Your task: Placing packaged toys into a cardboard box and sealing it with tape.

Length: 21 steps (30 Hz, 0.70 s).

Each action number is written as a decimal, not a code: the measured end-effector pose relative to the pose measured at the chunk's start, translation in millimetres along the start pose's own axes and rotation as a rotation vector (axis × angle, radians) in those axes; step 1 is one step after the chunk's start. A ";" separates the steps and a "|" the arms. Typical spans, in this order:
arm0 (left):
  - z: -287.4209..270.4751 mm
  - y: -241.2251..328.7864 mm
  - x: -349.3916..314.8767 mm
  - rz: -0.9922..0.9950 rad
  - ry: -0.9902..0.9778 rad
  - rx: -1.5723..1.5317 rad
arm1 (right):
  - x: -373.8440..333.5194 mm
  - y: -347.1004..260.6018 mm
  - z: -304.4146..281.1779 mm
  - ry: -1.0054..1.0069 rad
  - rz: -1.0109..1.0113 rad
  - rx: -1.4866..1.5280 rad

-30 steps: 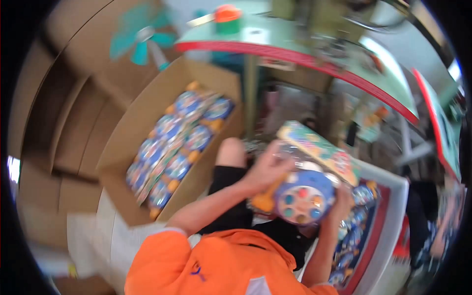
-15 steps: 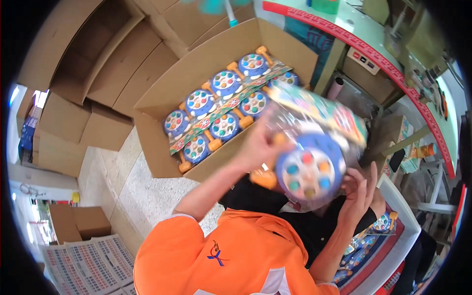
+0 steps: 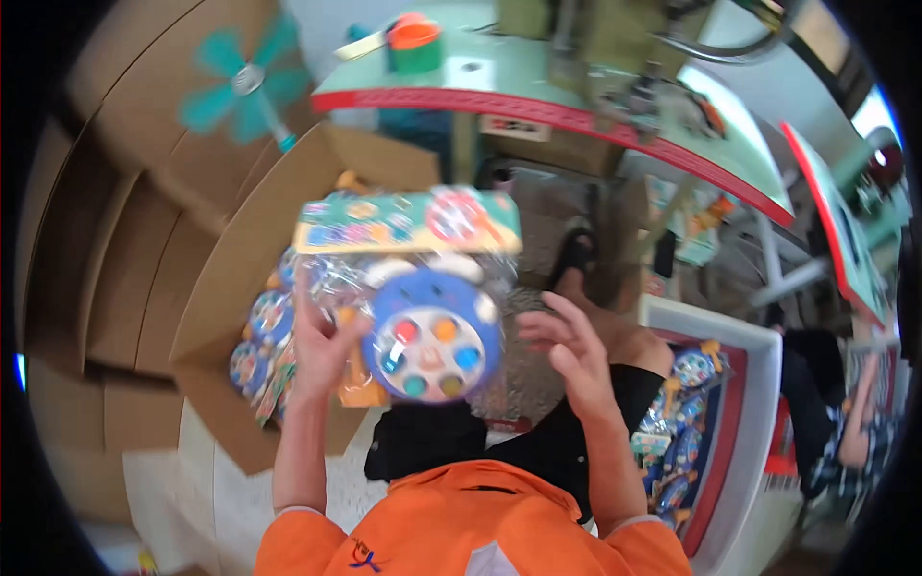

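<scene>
Upright in front of me is a bagged toy (image 3: 437, 298): a round blue animal-faced disc with a ring of coloured dots, an orange hammer beside it and a printed green and yellow header card on top. My left hand (image 3: 325, 348) grips the clear bag at its left side, thumb in front. To the right of the toy, my right hand (image 3: 573, 350) is open, fingers apart and not on the bag. Behind the toy, a cardboard box (image 3: 213, 307) holds several similar bagged toys, partly hidden by it.
By my right knee stands a white bin (image 3: 759, 403) with more bagged toys. Ahead is a pale green table (image 3: 538, 115) with red edging, a green and orange cup (image 3: 415, 53) on it. A teal fan (image 3: 247, 79) stands far left. Another person's arm (image 3: 861, 408) shows at far right.
My view has turned right. The toy has been brought upright to face me, still in my left hand. My right hand has come away from the bag's edge.
</scene>
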<state>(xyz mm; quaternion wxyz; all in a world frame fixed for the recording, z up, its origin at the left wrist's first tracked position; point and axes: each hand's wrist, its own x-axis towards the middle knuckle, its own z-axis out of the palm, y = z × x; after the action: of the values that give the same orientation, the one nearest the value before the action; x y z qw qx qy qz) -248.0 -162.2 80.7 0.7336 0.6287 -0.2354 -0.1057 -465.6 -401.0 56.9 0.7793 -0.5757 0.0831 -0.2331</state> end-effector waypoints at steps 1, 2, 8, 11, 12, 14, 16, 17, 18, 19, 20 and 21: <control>25.3 -7.7 2.1 -0.034 -0.139 -0.055 | -2.7 -2.1 -4.0 0.064 -0.034 -0.025; 48.0 -14.8 2.8 -0.074 -0.286 -0.110 | -7.3 -3.0 -12.0 0.085 -0.003 -0.031; 134.9 -28.8 -19.4 -0.252 -0.653 -0.224 | -52.4 -3.4 -46.4 0.510 0.102 -0.049; 170.4 -31.7 -25.8 -0.269 -0.747 -0.196 | -74.6 -11.5 -76.2 0.719 -0.009 -0.108; 175.5 -32.3 -26.5 -0.238 -0.793 -0.192 | -90.1 -13.1 -87.7 0.812 -0.027 -0.187; 176.3 -34.0 -30.5 -0.178 -0.859 -0.173 | -113.0 -43.3 -118.1 1.093 0.017 -0.259; 168.1 -38.3 -24.4 -0.207 -0.792 -0.143 | -155.7 -76.2 -172.4 1.292 -0.193 -0.488; 159.3 -41.7 -16.7 -0.226 -0.715 -0.111 | -169.9 -84.3 -197.2 1.373 -0.294 -0.416; 149.3 -45.7 -10.1 -0.244 -0.634 -0.079 | -182.0 -88.2 -216.5 1.448 -0.393 -0.343; 142.1 -51.9 -3.8 -0.251 -0.641 -0.076 | -199.5 -83.7 -240.6 1.457 -0.386 -0.343; 131.9 -61.8 0.8 -0.200 -0.569 -0.003 | -217.2 -65.3 -268.8 1.483 -0.389 -0.449; 120.9 -70.9 5.2 -0.143 -0.488 0.075 | -228.2 -40.2 -296.3 1.495 -0.391 -0.550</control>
<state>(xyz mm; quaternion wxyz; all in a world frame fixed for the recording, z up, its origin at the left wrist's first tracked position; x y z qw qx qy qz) -291.3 -283.4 24.7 0.6220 0.6262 -0.3642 -0.2971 -794.5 -559.9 -33.0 0.2947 -0.4428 0.5329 -0.6581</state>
